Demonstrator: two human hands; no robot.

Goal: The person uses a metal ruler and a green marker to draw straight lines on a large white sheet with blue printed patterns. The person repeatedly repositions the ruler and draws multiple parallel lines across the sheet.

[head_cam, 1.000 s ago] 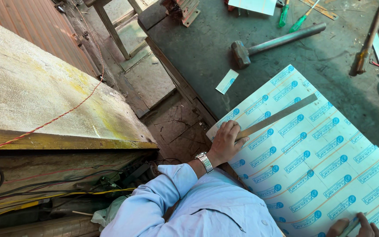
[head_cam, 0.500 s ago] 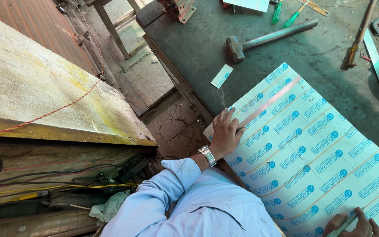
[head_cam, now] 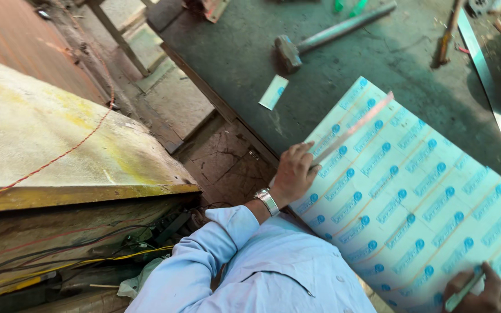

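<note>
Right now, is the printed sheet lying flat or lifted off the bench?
Flat. The sheet lies spread on the bench, the left hand pressing a strip across it.

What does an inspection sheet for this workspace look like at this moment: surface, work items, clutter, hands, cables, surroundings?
Surface: dark green workbench, scuffed and dusty.
Work items: white sheet with blue printed film lying flat on the bench; a long thin strip lies across it, blurred.
Clutter: hammer, small white offcut, long metal bar along the right edge, rusty tool.
Hands: left hand presses the strip's near end on the sheet; right hand holds a slim green-white tool at the sheet's lower edge.
Cables: red cord over the yellowed slab; yellow and dark wires below.
Surroundings: bare dirt floor beside the bench.
</note>
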